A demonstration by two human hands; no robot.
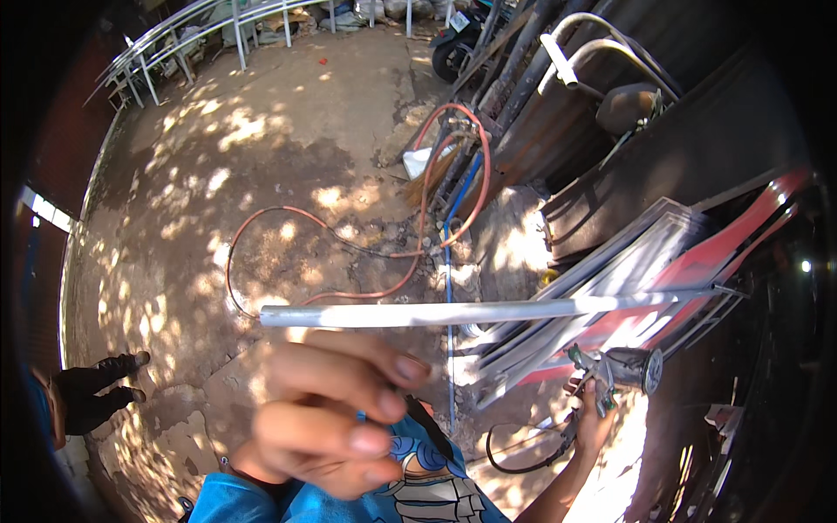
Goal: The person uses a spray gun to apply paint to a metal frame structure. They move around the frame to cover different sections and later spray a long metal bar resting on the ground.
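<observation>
My left hand is raised close to the camera, its fingers loosely bent and a little apart, with nothing seen between them. Just beyond it, a long silver-grey metal tube runs across the view. The tube's left end stands over the ground, and its right end reaches a small metal rack. At the lower right, my right hand is closed round the handle of a paint spray gun with a round metal cup. A dark hose hangs from the gun's handle.
A red hose loops over the sun-dappled ground. Metal frames and red-and-white panels lean at the right. Bent pipes stand behind them. A white railing lies far off. Another person's legs show at the left.
</observation>
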